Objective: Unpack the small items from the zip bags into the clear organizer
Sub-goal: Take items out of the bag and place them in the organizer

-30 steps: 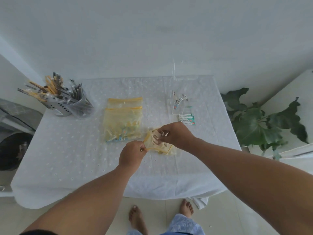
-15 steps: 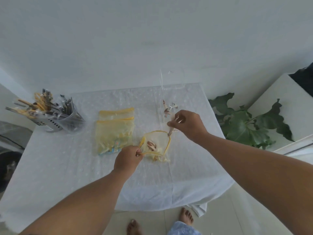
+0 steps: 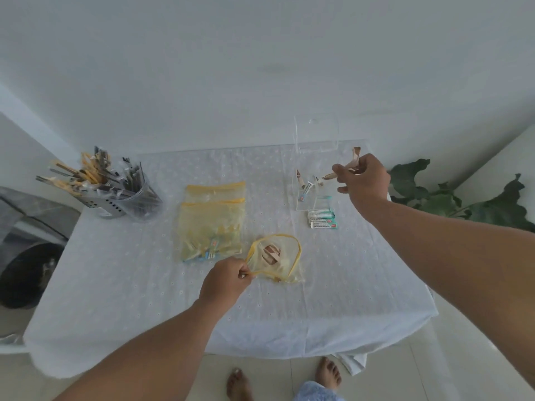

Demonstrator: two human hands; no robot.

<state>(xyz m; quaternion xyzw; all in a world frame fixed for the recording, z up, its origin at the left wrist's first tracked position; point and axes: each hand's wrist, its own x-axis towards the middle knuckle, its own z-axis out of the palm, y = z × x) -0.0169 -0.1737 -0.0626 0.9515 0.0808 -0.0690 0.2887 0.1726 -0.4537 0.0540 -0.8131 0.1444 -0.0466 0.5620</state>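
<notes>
Right hand [image 3: 363,180] now lifted out of the open zip bag [image 3: 276,260], up beside the clear organizer [image 3: 314,169], fingers pinched on thin tan sachets [image 3: 355,157]: ready to drop in. Left hand [image 3: 225,280], fingers clamped on the yellow rim, holding the floppy translucent mouth open; more sachets inside.

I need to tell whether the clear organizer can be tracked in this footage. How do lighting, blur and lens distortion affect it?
Head view: light is soft and flat, with no hard shadows; the clear organizer nearly vanishes against the white wall and white tablecloth, showing only faint edges. The whole frame is slightly soft, so print on the packets is unreadable. Wide-angle distortion stretches both forearms at the edges.
</notes>
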